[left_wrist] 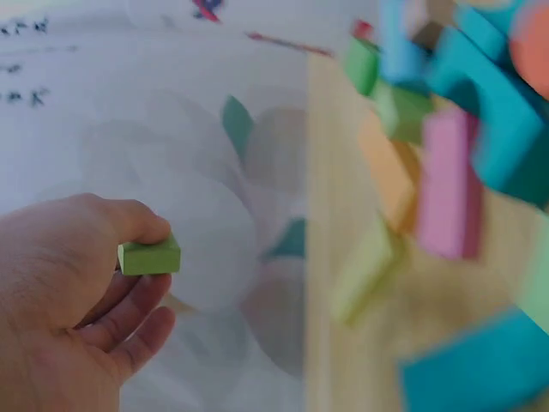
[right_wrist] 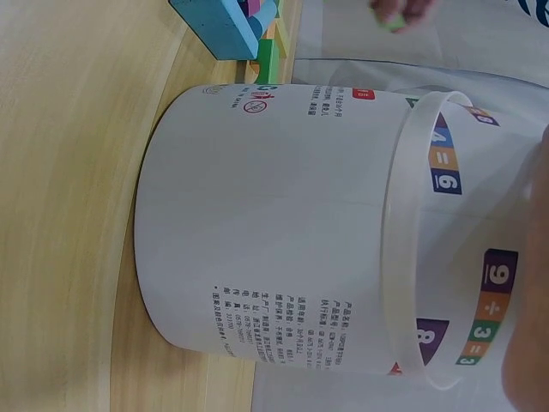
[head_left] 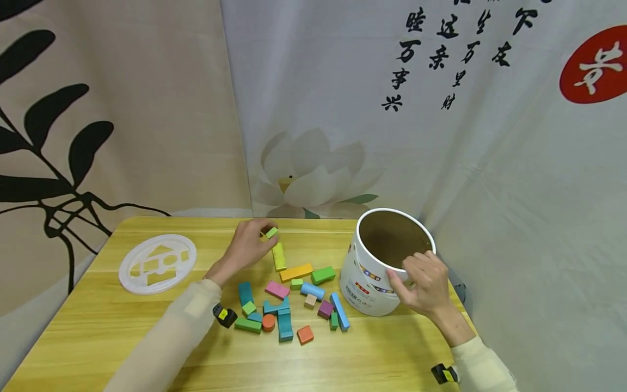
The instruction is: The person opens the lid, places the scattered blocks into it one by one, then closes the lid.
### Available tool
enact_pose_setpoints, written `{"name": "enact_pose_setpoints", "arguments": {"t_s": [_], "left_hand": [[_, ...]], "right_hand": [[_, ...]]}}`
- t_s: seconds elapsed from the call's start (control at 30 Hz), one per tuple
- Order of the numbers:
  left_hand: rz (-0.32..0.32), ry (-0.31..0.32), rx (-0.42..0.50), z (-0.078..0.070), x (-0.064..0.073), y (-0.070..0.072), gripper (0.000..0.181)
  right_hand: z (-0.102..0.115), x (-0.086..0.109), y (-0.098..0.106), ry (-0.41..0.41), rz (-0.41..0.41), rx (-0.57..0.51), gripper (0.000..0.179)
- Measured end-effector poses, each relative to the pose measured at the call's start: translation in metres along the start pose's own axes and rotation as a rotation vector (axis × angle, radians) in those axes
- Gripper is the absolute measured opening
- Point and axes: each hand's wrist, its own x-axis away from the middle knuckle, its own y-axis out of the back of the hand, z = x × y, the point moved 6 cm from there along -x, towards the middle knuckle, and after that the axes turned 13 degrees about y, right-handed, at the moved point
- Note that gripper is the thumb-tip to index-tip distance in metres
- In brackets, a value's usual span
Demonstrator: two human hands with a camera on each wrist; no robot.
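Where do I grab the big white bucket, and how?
Try the rim, on the bucket's right side. Come from above and pinch it between inside and outside. The bucket stands upright with its top open, so that thin edge should be easy to hold, and the blocks lie to its left, out of the way.

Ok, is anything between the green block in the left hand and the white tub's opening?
Nothing visible in the head view. The left hand holds the green block left of the white tub, which is open on top. The loose blocks lie on the table, nearer the camera; the right hand grips the tub's near-right edge.
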Motion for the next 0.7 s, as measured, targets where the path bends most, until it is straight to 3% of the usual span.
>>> {"name": "enact_pose_setpoints", "arguments": {"t_s": [0.2, 0.4, 0.7], "left_hand": [[0.005, -0.107, 0.098, -0.058, -0.009, 0.004, 0.02], [0.026, -0.233, 0.117, -0.114, -0.018, 0.001, 0.019], [0.096, -0.368, 0.11, -0.177, -0.033, -0.018, 0.019]], "right_hand": [[0.0, 0.001, 0.0, -0.004, -0.01, -0.003, 0.061], [0.001, -0.003, 0.001, 0.001, -0.013, 0.003, 0.061], [0.003, -0.008, 0.002, 0.001, -0.031, -0.004, 0.062]]}}
